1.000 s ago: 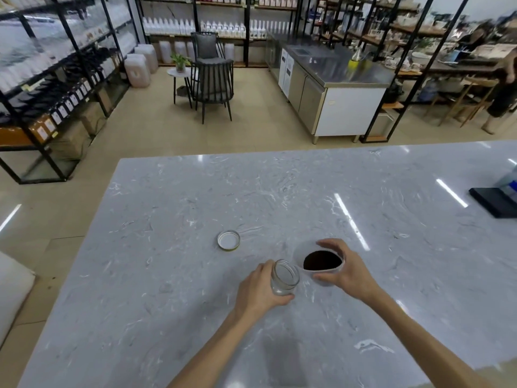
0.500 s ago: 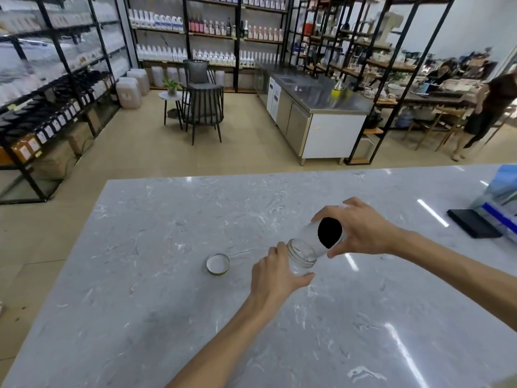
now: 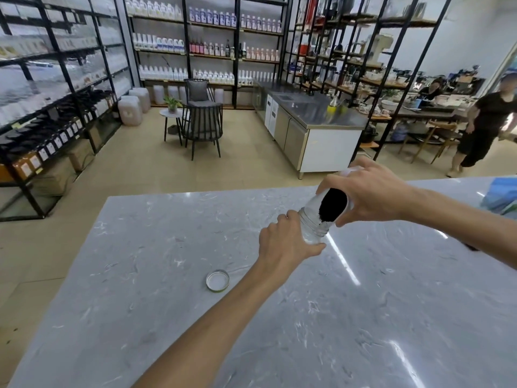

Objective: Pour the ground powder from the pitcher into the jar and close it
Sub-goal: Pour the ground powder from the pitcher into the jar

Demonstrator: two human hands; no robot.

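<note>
Tilting pitcher (image 3: 333, 204) gripped by right hand (image 3: 372, 194) above jar (image 3: 313, 228); left hand (image 3: 282, 245) fingers clasp jar; lid (image 3: 217, 280) below-left of jar on tabletop (image 3: 167, 247).

black powder (image 3: 332, 204), grey-veined marble table (image 3: 167, 275)

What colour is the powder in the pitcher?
Very dark, near black powder, seen in the head view.
</note>
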